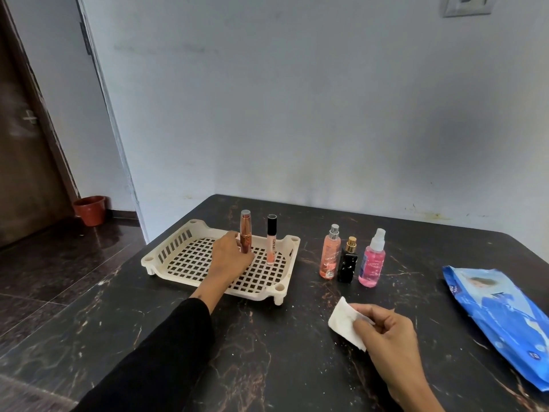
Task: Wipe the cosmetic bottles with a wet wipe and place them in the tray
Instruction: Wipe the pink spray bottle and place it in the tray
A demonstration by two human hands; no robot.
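Note:
A cream lattice tray [184, 273] sits on the dark marble table. Inside it my left hand [230, 257] grips a rose-gold tube [245, 230], held upright on the tray floor. A lip gloss tube [271, 240] with a black cap stands next to it in the tray. To the right of the tray stand three bottles: an orange spray bottle [329, 254], a small black perfume bottle [347, 261] with a gold cap, and a pink spray bottle [372, 260]. My right hand [386, 334] holds a folded white wet wipe [341, 321] just above the table, near the front.
A blue pack of wet wipes [502, 316] lies at the table's right edge. The wall runs close behind the table. On the floor at the left stand a terracotta pot [90, 209] and a brown door [23, 150].

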